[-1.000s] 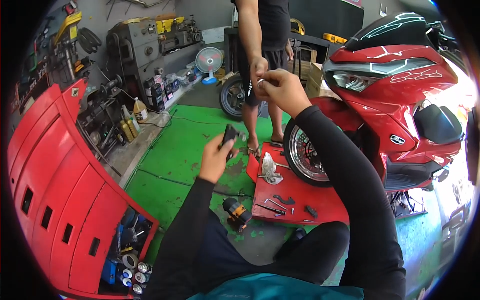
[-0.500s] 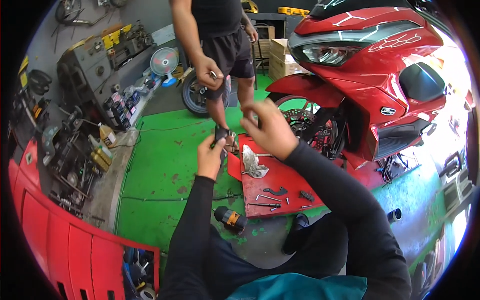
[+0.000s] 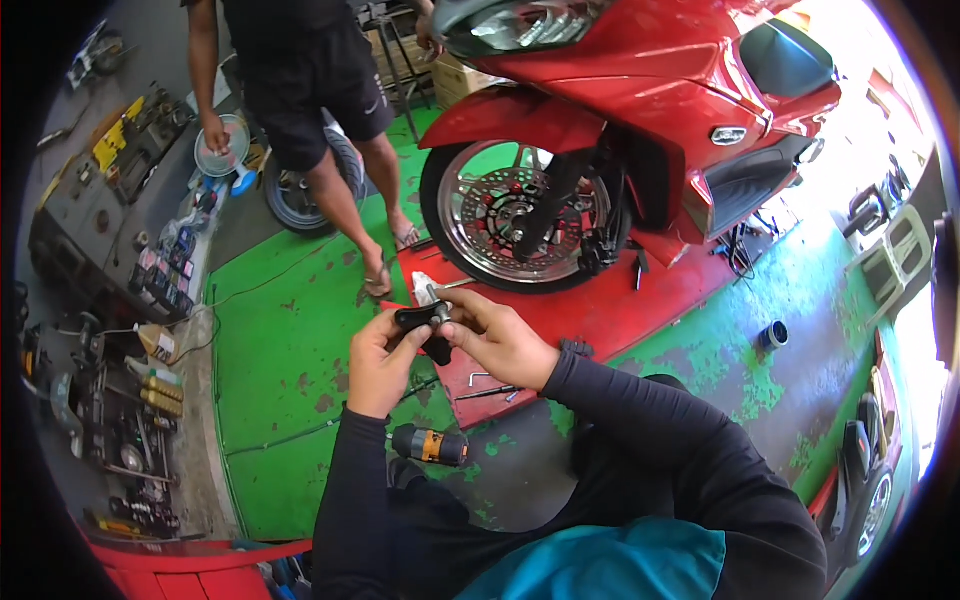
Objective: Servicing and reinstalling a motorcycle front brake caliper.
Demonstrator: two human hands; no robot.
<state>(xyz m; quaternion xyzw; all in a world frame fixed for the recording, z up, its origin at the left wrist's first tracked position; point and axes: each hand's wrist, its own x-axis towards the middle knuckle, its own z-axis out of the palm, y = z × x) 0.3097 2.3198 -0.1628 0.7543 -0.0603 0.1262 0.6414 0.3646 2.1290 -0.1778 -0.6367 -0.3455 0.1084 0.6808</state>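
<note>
In front of me, my left hand (image 3: 378, 362) grips a small black part (image 3: 412, 318) with a rounded arm, its lower end hanging below my fingertips. My right hand (image 3: 505, 345) meets it from the right, thumb and forefinger pinched on a small silver metal piece (image 3: 440, 313) at the part's edge. Whether that piece is fixed to the black part I cannot tell. Just beyond my fingers lies a crumpled white rag (image 3: 424, 287). A hex key (image 3: 478, 378) and a dark rod-shaped tool (image 3: 487, 394) lie below my hands on the red platform (image 3: 650, 318).
A red scooter (image 3: 640, 110) stands on the platform, front wheel (image 3: 520, 215) close ahead. Another person (image 3: 300, 90) stands at the far left. On the floor are a black-and-yellow power tool (image 3: 430, 445) and a dark cup-shaped object (image 3: 773, 336). Cluttered shelves (image 3: 130, 420) line the left.
My right hand has come down to the black part and closed on the silver piece. My view has swung right. The other person has lowered the outstretched hand and stands farther left in view.
</note>
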